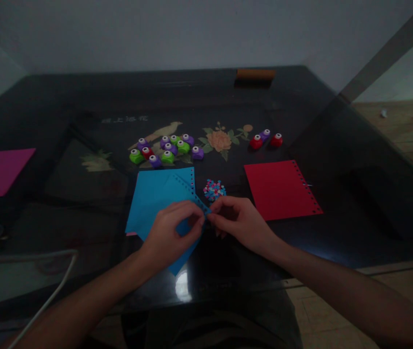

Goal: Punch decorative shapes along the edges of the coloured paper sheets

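Observation:
A blue sheet of paper (186, 230) with a row of holes punched along one edge is tilted up off the table. My left hand (170, 230) pinches it close to its right corner. At that same corner, my right hand (237, 220) has thumb and forefinger closed on the sheet. More blue paper (148, 194) lies flat underneath, also punched along an edge. Just beyond my right fingers is a small heap of pink, white and blue punched paper bits (214, 189). My fingers hide part of the held corner.
Several green, purple and red craft punches (168, 148) stand behind the paper, with a few more (264, 139) to the right. A red punched sheet (281, 189) lies right, a pink sheet (1, 172) far left. A white cable (61, 278) crosses lower left; a brown roll (255, 74) sits at the back.

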A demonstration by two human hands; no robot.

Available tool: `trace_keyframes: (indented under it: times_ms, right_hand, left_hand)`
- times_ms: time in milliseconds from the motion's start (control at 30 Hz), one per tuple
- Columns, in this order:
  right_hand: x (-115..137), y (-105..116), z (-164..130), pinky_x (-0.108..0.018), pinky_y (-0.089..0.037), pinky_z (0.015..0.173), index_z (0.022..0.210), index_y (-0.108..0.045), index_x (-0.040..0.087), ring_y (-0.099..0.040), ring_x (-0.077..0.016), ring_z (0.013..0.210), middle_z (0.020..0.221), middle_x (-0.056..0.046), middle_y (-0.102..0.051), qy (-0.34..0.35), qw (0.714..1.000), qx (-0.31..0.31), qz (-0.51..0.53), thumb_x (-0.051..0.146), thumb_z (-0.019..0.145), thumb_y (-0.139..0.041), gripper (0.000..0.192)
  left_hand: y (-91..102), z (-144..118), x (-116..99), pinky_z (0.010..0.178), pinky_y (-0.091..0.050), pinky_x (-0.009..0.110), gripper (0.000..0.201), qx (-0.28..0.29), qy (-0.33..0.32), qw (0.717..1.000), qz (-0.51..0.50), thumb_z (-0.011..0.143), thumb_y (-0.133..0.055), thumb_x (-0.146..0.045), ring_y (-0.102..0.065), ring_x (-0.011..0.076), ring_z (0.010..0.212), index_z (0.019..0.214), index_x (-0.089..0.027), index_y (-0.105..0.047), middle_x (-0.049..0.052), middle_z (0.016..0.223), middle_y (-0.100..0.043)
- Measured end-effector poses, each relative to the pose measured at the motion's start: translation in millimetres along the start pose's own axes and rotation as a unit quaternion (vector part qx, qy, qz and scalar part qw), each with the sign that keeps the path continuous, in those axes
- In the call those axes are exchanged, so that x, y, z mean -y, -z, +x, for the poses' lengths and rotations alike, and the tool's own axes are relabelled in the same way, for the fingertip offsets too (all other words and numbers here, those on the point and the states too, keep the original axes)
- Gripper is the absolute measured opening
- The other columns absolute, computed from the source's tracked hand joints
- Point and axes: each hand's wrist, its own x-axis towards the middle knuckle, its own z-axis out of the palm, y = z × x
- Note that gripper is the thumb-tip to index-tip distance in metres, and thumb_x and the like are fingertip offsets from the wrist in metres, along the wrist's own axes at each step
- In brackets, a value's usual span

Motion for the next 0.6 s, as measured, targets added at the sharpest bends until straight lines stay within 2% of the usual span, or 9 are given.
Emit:
trace_keyframes:
  times_ms: [267, 600]
  right_hand:
    - [-3.0, -5.3, -1.0, -0.018, -0.042, 0.042, 0.07, -0.053, 0.017, -0.05, -0.006, 0.042, 0.051, 0.008, -0.051, -0.005, 0.997, -0.015, 0.076, 0.033, 0.066, -0.072, 0.025]
    - [-6.6, -6.8, -1.6, -0.019, -0.042, 0.041, 0.071, -0.053, 0.017, -0.05, -0.0068, 0.041, 0.049, 0.007, -0.053, -0.007, 0.992, -0.012, 0.123, 0.034, 0.068, -0.071, 0.025]
  left_hand:
    - [-0.7, 0.1, -0.8, 0.061, -0.042, 0.026, 0.011, -0.027, -0.017, 0.999, 0.003, 0.08, -0.05, -0.012, -0.055, 0.0129, 0.063, 0.073, -0.019, -0.054, -0.001, 0.066, -0.058]
    - [-1.7, -0.6, 0.4, 0.06, -0.041, 0.026, 0.012, -0.049, -0.042, 0.998, 0.014, 0.081, -0.051, -0.011, -0.054, 0.0123, 0.063, 0.073, -0.019, -0.053, -0.002, 0.065, -0.058]
